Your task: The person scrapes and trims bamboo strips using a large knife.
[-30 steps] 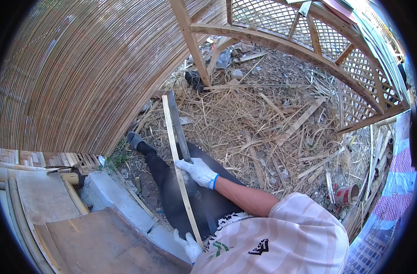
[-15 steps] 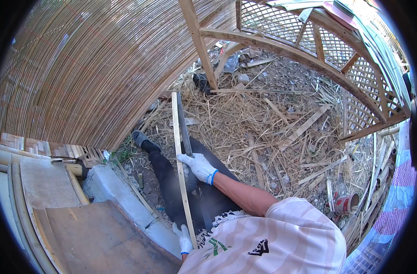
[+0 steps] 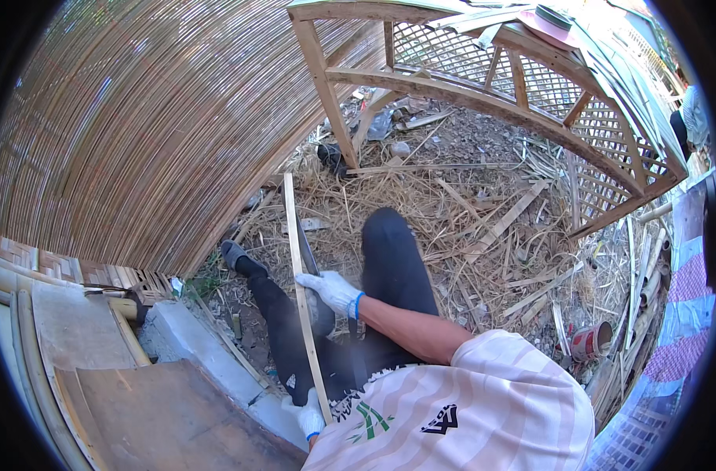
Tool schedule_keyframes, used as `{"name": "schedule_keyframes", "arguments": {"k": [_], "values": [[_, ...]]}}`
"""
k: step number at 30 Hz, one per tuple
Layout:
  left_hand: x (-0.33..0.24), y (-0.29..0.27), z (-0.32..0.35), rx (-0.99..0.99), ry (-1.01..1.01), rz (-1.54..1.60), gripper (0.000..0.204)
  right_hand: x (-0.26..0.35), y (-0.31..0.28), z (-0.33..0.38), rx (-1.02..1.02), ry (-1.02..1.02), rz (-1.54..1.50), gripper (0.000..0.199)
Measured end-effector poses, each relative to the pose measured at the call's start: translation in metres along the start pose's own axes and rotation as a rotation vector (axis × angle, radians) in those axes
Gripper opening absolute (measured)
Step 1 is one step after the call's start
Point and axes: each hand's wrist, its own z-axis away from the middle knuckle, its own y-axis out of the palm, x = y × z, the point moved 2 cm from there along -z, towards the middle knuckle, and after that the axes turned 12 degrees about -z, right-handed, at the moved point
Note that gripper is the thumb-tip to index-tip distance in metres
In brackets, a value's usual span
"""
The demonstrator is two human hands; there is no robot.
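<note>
A long, narrow pale strip of split bamboo or wood (image 3: 301, 290) slopes up across my lap toward the lattice frame. Near its lower end, my left hand (image 3: 304, 414), in a white glove, closes around it. My right hand (image 3: 334, 292), gloved in white with a blue cuff, is closed at the strip's middle. From that hand a long dark blade like a machete (image 3: 307, 250) runs up along the strip's right side. The handle is hidden in the glove. I cannot tell whether the blade touches the strip.
A slatted bamboo screen (image 3: 162, 141) rises at left. Far right stands a wooden frame with lattice (image 3: 483, 100). Shavings and loose strips (image 3: 483, 235) litter the ground around my legs (image 3: 393, 259). A brown board (image 3: 169, 416) and concrete ledge (image 3: 205, 345) lie at lower left; a can (image 3: 591, 341) lies at right.
My right knee has come up and now stands bent beside the strip. The strip, blade and right hand sit slightly lower and further left, while the whole view has shifted a little.
</note>
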Motion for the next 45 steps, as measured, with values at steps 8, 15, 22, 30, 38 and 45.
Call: {"name": "schedule_keyframes", "arguments": {"k": [8, 15, 22, 30, 38, 45], "values": [[-0.05, -0.008, 0.024, -0.308, 0.302, -0.438, 0.053, -0.047, -0.064, -0.014, -0.076, 0.132, -0.227, 0.03], [-0.183, 0.017, 0.042, 0.099, 0.599, -0.24, 0.041, -0.033, -0.071, -0.031, -0.27, 0.11, -0.389, 0.033], [-0.196, 0.038, 0.001, 0.469, 0.257, -0.102, 0.031, -0.021, -0.079, -0.03, -0.238, -0.032, -0.075, 0.044], [-0.18, 0.024, -0.019, 0.647, 0.136, 0.303, 0.029, -0.022, -0.09, -0.018, -0.439, -0.203, 0.248, 0.043], [-0.119, 0.054, -0.058, 1.115, -0.23, 0.869, 0.038, -0.094, -0.123, -0.031, -0.442, -0.025, 0.253, 0.041], [-0.134, 0.05, -0.048, 1.048, -0.151, 0.839, 0.032, -0.055, -0.1, -0.019, -0.333, -0.152, 0.551, 0.045]]}}
